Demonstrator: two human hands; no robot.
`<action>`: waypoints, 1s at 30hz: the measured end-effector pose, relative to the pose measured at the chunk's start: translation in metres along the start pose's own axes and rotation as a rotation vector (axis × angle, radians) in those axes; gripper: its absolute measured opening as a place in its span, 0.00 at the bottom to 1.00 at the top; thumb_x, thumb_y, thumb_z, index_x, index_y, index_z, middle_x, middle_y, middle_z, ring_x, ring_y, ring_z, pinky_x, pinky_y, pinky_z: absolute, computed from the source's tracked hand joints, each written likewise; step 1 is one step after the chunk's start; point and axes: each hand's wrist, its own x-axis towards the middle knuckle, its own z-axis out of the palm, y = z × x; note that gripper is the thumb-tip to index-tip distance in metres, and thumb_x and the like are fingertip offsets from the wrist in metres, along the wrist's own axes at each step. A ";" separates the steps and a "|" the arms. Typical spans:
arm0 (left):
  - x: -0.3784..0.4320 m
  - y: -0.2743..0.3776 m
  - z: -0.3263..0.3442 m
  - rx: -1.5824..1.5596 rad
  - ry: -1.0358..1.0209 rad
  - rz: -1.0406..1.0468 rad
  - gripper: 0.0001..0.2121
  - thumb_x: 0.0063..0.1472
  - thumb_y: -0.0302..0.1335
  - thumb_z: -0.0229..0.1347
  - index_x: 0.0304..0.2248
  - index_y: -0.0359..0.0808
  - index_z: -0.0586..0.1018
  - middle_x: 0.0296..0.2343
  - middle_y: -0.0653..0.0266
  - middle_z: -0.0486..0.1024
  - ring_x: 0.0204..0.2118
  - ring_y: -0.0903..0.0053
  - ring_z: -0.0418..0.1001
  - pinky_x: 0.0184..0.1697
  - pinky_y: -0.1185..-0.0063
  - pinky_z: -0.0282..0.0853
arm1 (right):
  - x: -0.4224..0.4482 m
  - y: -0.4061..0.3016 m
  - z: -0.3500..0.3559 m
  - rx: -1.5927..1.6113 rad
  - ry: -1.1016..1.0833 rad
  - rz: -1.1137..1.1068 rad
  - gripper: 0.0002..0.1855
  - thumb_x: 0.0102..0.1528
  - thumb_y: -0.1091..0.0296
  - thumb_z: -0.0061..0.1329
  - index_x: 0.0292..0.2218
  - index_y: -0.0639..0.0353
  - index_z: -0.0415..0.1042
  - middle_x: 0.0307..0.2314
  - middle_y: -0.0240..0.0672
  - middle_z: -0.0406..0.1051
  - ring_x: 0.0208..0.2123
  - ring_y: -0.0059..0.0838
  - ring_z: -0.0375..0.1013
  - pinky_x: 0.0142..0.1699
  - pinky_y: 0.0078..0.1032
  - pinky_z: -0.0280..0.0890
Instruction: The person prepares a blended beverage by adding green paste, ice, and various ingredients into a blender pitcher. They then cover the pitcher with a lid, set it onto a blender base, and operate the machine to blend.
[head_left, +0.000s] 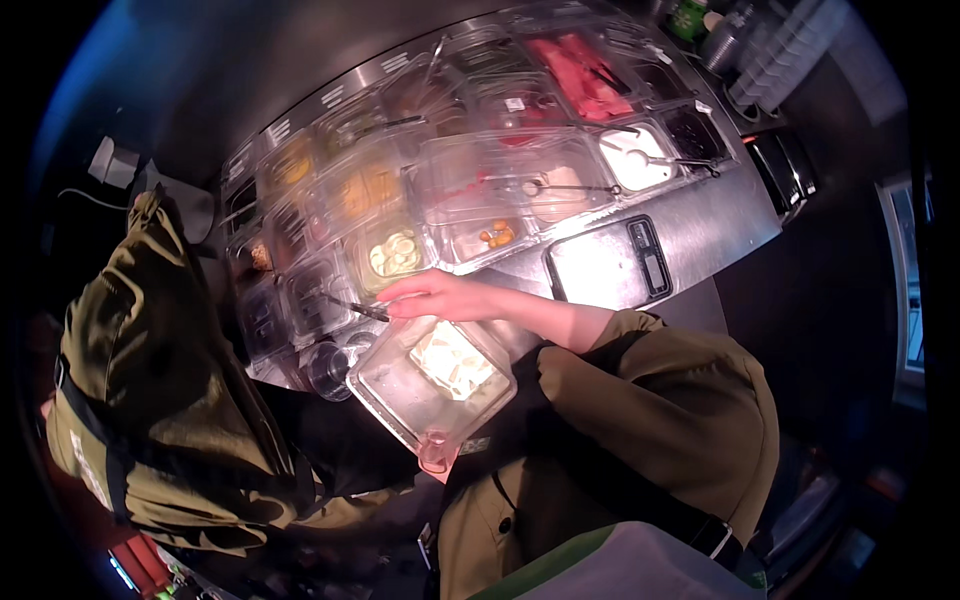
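Note:
My left hand (436, 454) grips the near corner of a clear plastic food container (390, 390), held tilted in front of my apron; only part of the hand shows. Pale sliced pieces of food (454, 361) lie in the container's far right side. My right hand (442, 297) reaches leftward over the far rim, its fingers closed on the end of dark tongs (364, 307). Just beyond this hand stands a clear tub with pale round slices (394, 255), perhaps cucumber. A clear round cup (328, 369) sits on the counter, left of the container.
Several clear bins (480, 191) fill the steel counter (709, 214), some with utensils in them. One has a white creamy food (637, 154) and a ladle; another holds red-pink pieces (577, 75). A kitchen scale (607, 262) lies right. A co-worker's olive sleeve (157, 330) is close at left.

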 end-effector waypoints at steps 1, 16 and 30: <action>0.031 0.013 -0.018 0.088 -0.043 0.003 0.07 0.41 0.20 0.52 0.25 0.32 0.72 0.22 0.64 0.70 0.32 0.76 0.69 0.34 0.82 0.64 | -0.003 -0.003 0.000 -0.006 0.007 0.025 0.23 0.52 0.58 0.40 0.46 0.62 0.58 0.38 0.36 0.65 0.42 0.22 0.62 0.46 0.19 0.56; 0.396 0.176 0.182 0.630 -1.165 0.159 0.05 0.39 0.20 0.51 0.21 0.33 0.72 0.20 0.64 0.70 0.33 0.73 0.69 0.35 0.81 0.64 | -0.116 -0.018 -0.317 0.040 1.514 -0.314 0.05 0.43 0.73 0.42 0.26 0.63 0.66 0.17 0.29 0.64 0.13 0.18 0.60 0.18 0.12 0.52; 0.350 0.090 -0.025 1.286 -0.620 -0.033 0.05 0.41 0.27 0.46 0.15 0.41 0.74 0.20 0.68 0.73 0.27 0.77 0.71 0.32 0.81 0.64 | -0.137 0.043 -0.472 0.318 1.630 -0.253 0.12 0.45 0.79 0.32 0.29 0.67 0.68 0.22 0.40 0.67 0.19 0.29 0.68 0.17 0.22 0.61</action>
